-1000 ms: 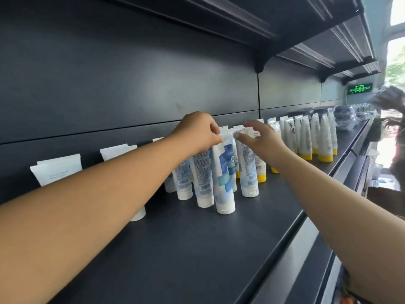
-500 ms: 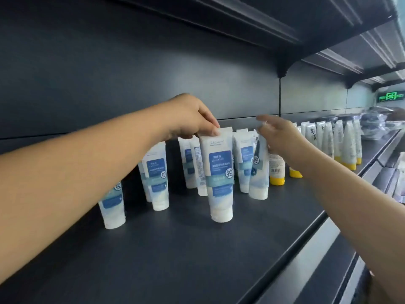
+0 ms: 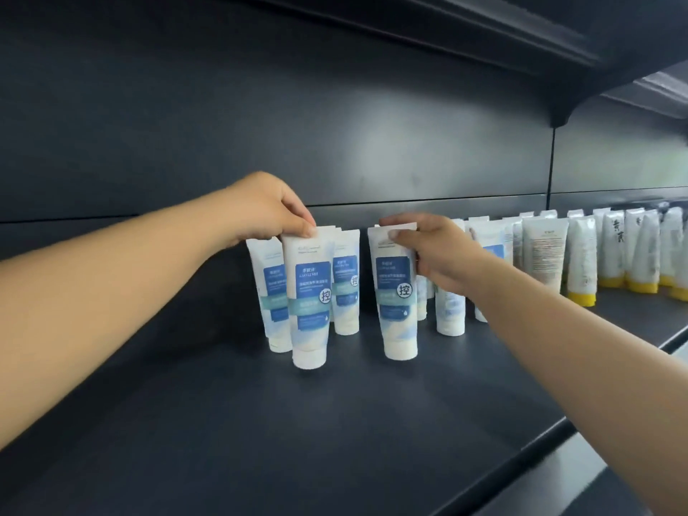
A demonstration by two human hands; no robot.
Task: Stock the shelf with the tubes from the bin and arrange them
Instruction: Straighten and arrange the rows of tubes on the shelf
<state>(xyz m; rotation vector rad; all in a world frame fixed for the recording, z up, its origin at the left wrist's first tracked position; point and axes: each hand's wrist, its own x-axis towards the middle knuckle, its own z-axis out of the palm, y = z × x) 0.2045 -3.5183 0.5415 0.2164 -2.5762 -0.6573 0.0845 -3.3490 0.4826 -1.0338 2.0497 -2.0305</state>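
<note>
Since before, right hand (image 3: 443,255) now pinches second tube (image 3: 396,292) — left hand (image 3: 268,210) pinches front tube (image 3: 309,299).

Crimped tops of the two front blue-label tubes (image 3: 309,297) (image 3: 397,292) are covered by the left hand (image 3: 266,210) and right hand (image 3: 437,251). Tubes behind the right hand are largely hidden. Right of the front tubes, the yellow-capped tubes (image 3: 580,262) run out of frame; their print is illegible. Both forearms are cut off.
</note>
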